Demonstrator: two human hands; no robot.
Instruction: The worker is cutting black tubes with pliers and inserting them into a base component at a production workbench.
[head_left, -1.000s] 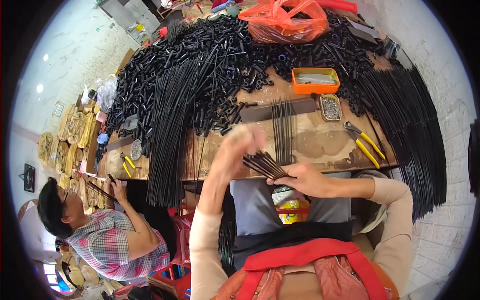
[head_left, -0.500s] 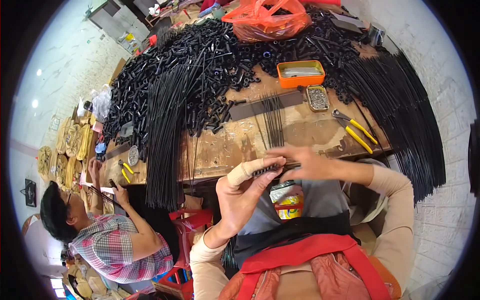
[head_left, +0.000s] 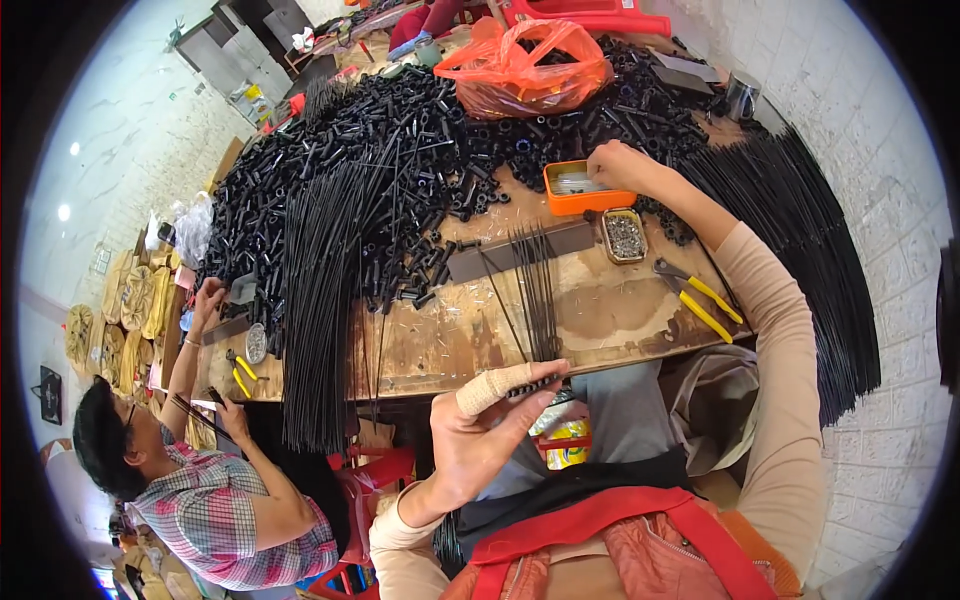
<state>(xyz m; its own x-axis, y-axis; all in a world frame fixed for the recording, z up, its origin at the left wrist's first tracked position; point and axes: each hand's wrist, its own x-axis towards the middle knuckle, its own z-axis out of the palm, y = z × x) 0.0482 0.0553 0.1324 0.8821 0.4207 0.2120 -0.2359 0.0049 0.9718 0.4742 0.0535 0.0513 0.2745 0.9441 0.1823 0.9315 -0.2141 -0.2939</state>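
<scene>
My left hand (head_left: 470, 430), its index finger wrapped in tan tape, pinches a bundle of thin black rods (head_left: 537, 300) near their ends. The ends make a dark ridged row between thumb and fingers, and the rods reach away over the table's near edge to a dark flat bar (head_left: 575, 238). Stretched far out, my right hand (head_left: 618, 168) dips its closed fingers into an orange tin (head_left: 585, 203) of thin pale wires. The fingertips are partly hidden, so any wire in them does not show. Beside this tin sits a small tray of little metal pieces (head_left: 625, 238).
Yellow-handled pliers (head_left: 705, 308) lie on the wooden table (head_left: 440, 335). Black tubes (head_left: 400, 130) are heaped behind, with long black rods (head_left: 320, 290) at left and more rods (head_left: 815, 250) at right. An orange plastic bag (head_left: 535, 75) sits on the heap. A co-worker (head_left: 225, 500) sits at left.
My right hand has left the rods beside my left hand and gone up to the orange tin. My left hand keeps its pinch. The co-worker's far hand has reached further over the table.
</scene>
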